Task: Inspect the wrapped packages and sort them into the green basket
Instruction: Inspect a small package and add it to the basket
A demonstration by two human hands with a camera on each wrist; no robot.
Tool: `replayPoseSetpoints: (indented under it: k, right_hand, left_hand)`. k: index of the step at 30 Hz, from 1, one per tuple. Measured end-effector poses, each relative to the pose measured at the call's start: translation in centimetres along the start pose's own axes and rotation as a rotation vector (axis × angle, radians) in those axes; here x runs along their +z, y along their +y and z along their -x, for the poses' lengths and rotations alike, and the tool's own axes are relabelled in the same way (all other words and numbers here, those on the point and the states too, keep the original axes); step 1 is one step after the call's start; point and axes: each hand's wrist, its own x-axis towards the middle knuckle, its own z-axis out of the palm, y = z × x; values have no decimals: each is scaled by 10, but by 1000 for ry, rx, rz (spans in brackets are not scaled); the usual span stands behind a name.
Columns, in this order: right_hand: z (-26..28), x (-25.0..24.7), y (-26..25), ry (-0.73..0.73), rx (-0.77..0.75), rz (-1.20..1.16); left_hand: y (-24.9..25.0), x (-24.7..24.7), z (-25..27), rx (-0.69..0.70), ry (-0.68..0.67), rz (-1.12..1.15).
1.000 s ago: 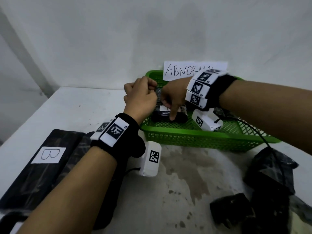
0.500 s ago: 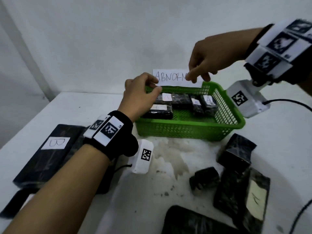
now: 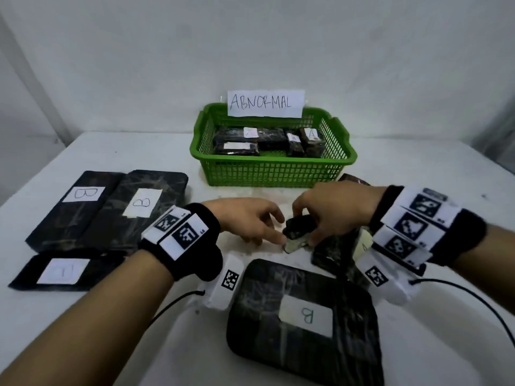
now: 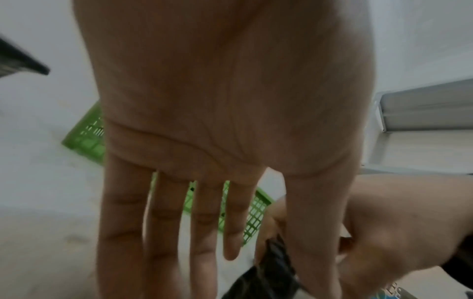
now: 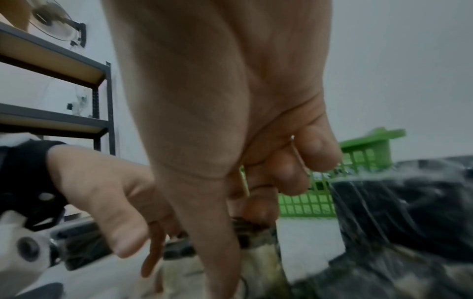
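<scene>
Head view shows the small package I am working on, at table centre, six o'clock from the green basket. My right hand pinches it from above; my left hand lies loose, fingers straight, thumb tip at its near end. I judge it best to lift it clear and turn it slowly so the label shows. Bigger B packages lie at nine o'clock on the table.

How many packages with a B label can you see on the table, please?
3: far-left package, package beside it, near package. More may be hidden.
</scene>
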Motion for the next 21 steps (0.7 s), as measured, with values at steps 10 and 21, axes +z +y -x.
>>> replayPoseSetpoints:
  k: [10,21]
  right_hand:
    - [-20,-13,14,396,-29,-988]
    - [-52,-17,-9,578,-83,-1609]
  left_hand:
    - [-31,-11,10,209,605,578]
    - [-28,-43,12,344,760,863]
